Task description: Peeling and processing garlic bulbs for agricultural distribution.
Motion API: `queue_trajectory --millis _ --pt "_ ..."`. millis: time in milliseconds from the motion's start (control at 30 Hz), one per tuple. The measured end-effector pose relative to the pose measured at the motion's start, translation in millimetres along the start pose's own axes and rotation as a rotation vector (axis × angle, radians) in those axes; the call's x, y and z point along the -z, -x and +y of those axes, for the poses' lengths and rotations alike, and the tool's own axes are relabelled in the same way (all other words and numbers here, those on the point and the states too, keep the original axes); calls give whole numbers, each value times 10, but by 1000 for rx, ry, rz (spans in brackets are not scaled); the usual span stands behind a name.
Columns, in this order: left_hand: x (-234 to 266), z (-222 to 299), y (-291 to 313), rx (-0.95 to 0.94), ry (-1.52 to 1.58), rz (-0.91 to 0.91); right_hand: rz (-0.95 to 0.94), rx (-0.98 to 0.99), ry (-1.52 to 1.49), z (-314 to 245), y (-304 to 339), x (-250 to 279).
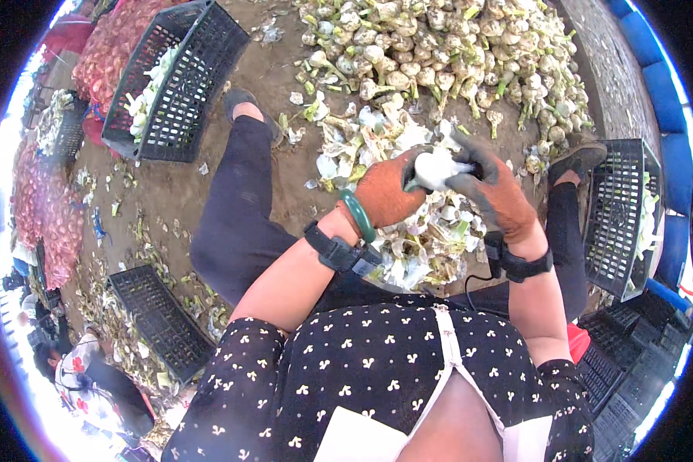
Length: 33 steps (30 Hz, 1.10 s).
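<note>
My left hand [389, 191], in an orange and grey work glove, grips a white peeled bulb [436, 167] from its left side. My right hand [491, 187], gloved the same way, closes on the bulb from the right, its fingers over the top. Both hands hover above a heap of pale trimmed leaves and peelings [427, 242] lying on the dirt between my legs. A green bangle [357, 217] and a black wrist strap sit on my left forearm. A black strap with a cable wraps my right wrist.
A large pile of untrimmed bulbs [446, 58] lies on the ground ahead. Black plastic crates stand at upper left [179, 85] and at right [620, 215], both holding white bulbs; another crate [158, 319] lies lower left. Red mesh sacks [46, 208] and a seated person [92, 377] are at left.
</note>
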<state>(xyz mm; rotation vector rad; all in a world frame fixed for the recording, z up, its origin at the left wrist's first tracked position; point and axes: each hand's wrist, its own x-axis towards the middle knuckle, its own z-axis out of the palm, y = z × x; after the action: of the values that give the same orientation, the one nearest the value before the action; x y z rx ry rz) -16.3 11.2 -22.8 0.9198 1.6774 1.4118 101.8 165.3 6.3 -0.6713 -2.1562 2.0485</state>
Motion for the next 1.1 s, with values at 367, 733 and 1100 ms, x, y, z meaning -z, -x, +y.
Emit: queue_trajectory --millis 367,733,1100 --pt "793 -426 134 10 -285 379 -49 -172 661 624 -537 300" --pt "921 -583 118 412 -16 324 -23 133 1032 1065 -2514 -552" --pt "718 -878 73 405 83 329 119 -108 562 1509 -2563 -651"
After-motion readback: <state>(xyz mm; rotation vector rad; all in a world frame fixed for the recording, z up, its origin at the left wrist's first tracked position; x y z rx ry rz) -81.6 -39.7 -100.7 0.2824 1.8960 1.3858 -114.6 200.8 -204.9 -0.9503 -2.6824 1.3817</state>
